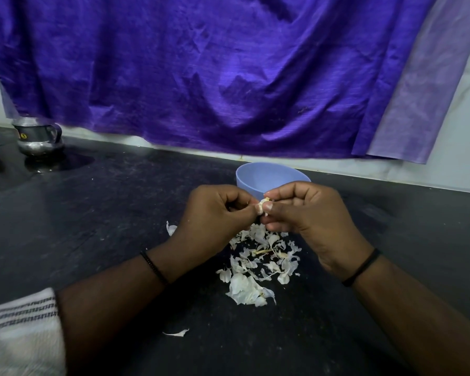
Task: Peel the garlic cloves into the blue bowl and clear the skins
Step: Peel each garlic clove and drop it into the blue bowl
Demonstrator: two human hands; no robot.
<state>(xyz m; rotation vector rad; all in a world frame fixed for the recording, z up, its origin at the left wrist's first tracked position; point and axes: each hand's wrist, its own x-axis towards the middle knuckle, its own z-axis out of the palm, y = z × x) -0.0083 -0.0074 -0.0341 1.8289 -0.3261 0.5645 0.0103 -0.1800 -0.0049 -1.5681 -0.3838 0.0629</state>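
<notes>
The garlic clove (261, 207) is pinched between both hands, just in front of the blue bowl (269, 176). Left hand (214, 213) and right hand (307, 213) fingers curl round it equally close; skins (258, 264) litter the tabletop (119, 213) beneath.

steel jug (39, 138) | small yellow sticker | digit looks like "3", blurred

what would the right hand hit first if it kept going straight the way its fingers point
The right hand points toward the left hand; past the garlic clove they both pinch, it would meet the left fingertips almost at once.
</notes>
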